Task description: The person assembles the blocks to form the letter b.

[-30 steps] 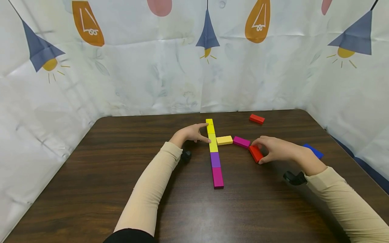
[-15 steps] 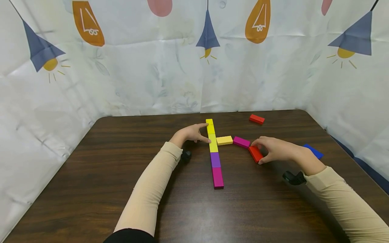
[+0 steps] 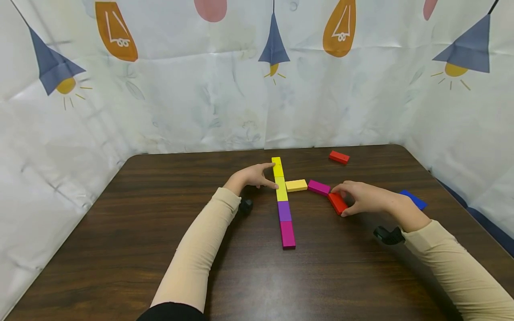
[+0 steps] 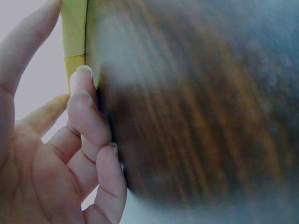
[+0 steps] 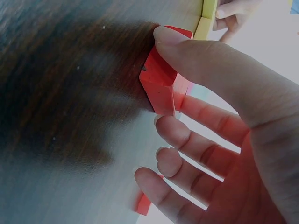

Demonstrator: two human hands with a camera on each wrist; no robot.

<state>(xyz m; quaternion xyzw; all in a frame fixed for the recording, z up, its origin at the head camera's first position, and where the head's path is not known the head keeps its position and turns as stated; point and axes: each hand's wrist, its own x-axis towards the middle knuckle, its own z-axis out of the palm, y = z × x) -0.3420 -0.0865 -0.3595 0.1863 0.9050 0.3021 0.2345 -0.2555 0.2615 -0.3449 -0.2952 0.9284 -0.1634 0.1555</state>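
Note:
A column of blocks runs down the middle of the table in the head view: a far yellow block (image 3: 277, 170), a near yellow block (image 3: 282, 192), a purple block (image 3: 284, 211) and a magenta block (image 3: 287, 235). My left hand (image 3: 252, 175) lies left of it, index fingertip on the far yellow block and thumb on the near one. From the column's right side extend a pale yellow block (image 3: 296, 185), then a slanted magenta block (image 3: 319, 187). At that end my right hand (image 3: 371, 197) pinches a red block (image 5: 161, 70) between thumb and index finger, its corner at the magenta block.
Another red block (image 3: 339, 157) lies near the table's far edge. A blue block (image 3: 413, 199) sits behind my right wrist, partly hidden. The dark wooden table (image 3: 120, 249) ends at a patterned white curtain (image 3: 192, 102).

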